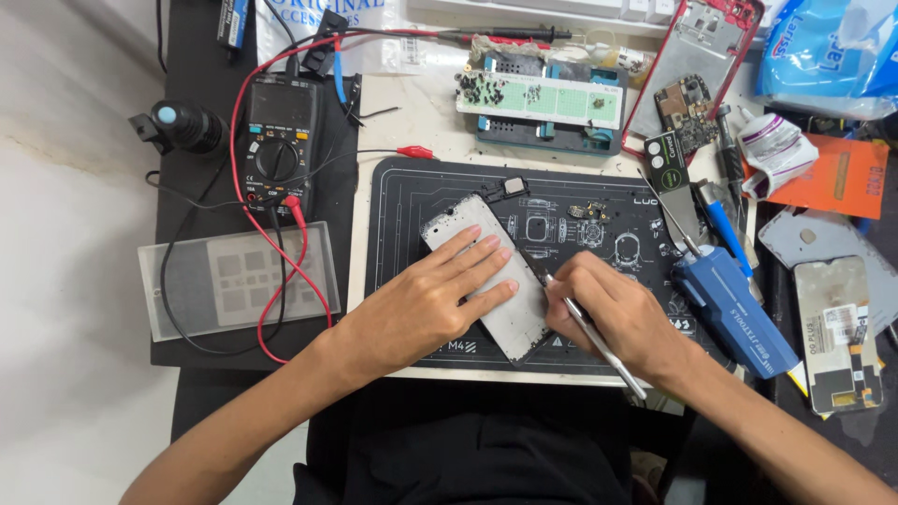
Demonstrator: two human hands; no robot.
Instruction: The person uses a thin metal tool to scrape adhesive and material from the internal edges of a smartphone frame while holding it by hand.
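Note:
A silver phone frame (458, 227) lies slantwise on a black repair mat (402, 201). My left hand (426, 299) rests flat on top of it, fingers spread, pressing it down. My right hand (608, 309) grips a thin metal tool (599, 341) like a pen, with the tip touching the frame's right edge near the middle. Small loose parts (585, 213) lie on the mat above my right hand.
A black multimeter (278, 150) with red and black leads sits at the left, a clear stencil plate (234, 279) below it. A blue tool case (734, 313), a red phone shell (697, 47), a circuit board (686, 108), a screw tray (541, 98) and a display panel (837, 332) crowd the right.

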